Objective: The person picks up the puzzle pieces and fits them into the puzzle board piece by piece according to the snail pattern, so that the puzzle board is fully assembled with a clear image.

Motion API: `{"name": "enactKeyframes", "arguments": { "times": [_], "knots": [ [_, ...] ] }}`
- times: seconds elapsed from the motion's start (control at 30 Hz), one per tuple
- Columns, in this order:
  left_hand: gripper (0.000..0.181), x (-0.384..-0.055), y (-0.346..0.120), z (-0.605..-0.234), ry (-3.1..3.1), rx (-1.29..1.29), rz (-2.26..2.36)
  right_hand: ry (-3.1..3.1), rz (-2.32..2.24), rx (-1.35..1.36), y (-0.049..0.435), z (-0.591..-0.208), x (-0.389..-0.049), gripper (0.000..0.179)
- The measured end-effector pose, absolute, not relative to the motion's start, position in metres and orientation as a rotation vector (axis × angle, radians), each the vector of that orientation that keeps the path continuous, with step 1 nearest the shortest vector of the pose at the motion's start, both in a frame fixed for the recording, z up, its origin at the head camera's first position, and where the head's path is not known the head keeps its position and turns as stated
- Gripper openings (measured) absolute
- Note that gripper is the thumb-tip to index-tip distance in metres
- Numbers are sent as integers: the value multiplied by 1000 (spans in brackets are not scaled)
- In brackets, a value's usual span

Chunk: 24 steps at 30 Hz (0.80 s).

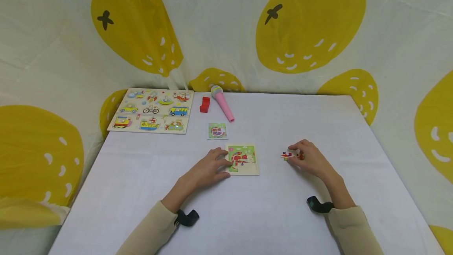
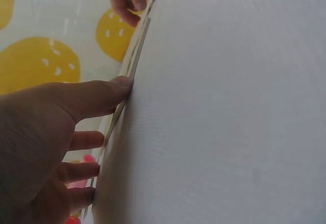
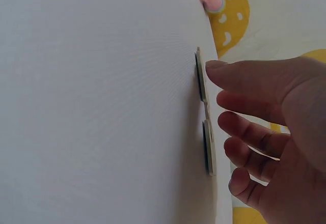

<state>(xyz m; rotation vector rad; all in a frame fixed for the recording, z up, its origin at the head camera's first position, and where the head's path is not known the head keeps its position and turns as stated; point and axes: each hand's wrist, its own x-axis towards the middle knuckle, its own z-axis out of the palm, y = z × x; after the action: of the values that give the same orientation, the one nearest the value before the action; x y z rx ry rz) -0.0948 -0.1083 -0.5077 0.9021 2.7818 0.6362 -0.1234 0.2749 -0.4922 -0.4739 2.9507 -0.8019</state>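
My left hand [image 1: 209, 168] touches the left side of a small square jigsaw board [image 1: 252, 170], its thumb along the near edge. The board has a green picture with red parts and a bare wooden patch at lower right. To its right, small red-and-white puzzle pieces [image 1: 287, 155] lie on the white table. My right hand [image 1: 311, 158] is over them, its thumb tip [image 3: 216, 68] right beside one flat piece [image 3: 200, 76] and its other fingers loosely bent. A second flat piece [image 3: 209, 147] lies nearby in the right wrist view.
Behind the jigsaw lies a small green picture card [image 1: 217, 131]. Farther back are a red bent block [image 1: 204, 104] and a pink toy microphone [image 1: 223, 105]. A large wooden vehicle puzzle [image 1: 159, 128] occupies the back left corner. A fruit-patterned curtain [image 1: 219, 30] hangs behind the table.
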Motion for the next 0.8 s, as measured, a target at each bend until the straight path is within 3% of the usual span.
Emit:
{"name": "enactKeyframes", "arguments": {
  "times": [0.8],
  "knots": [
    [40,-94,-108,-509,2790,892,638,2878,-878,-453,272,-482,-127,11]
  ]
}}
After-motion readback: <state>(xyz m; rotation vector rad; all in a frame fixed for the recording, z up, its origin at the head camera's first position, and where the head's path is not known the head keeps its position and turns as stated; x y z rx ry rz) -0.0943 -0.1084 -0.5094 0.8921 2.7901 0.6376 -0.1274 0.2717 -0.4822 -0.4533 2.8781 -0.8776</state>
